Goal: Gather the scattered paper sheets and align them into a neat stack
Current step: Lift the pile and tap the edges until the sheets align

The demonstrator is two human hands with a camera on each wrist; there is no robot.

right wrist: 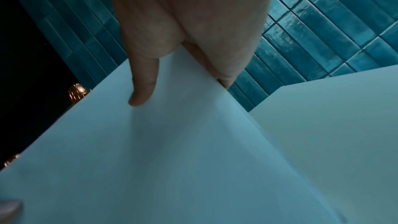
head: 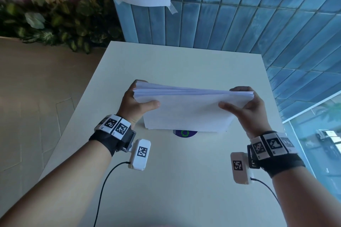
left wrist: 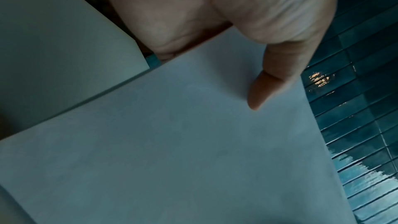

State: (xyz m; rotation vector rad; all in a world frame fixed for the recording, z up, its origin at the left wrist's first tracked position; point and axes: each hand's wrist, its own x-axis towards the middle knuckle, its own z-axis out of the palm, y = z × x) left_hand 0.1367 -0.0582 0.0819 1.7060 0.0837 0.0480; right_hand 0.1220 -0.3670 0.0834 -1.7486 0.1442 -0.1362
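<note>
The thick stack of plain white paper sheets [head: 190, 108] is standing on its long lower edge, upright but leaning a little toward the person, with that edge touching or just above the white rectangular surface [head: 177, 61]; which of the two I cannot tell. Its long axis is running left to right between the two grips. The top edge is showing the sheets slightly stepped, not yet flush. The left hand [head: 137, 102] is clamping the left short end, thumb lying across the near face and fingers wrapping behind. The right hand [head: 245, 106] is mirroring it on the right short end, thumb on the near face, fingers curling over the far side. Both grips are equally near, one at each end, so squaring probably calls for tapping straight down. A small round purple sticker with a green mark [head: 185, 133] is peeking out just below the stack's lower edge.
</note>
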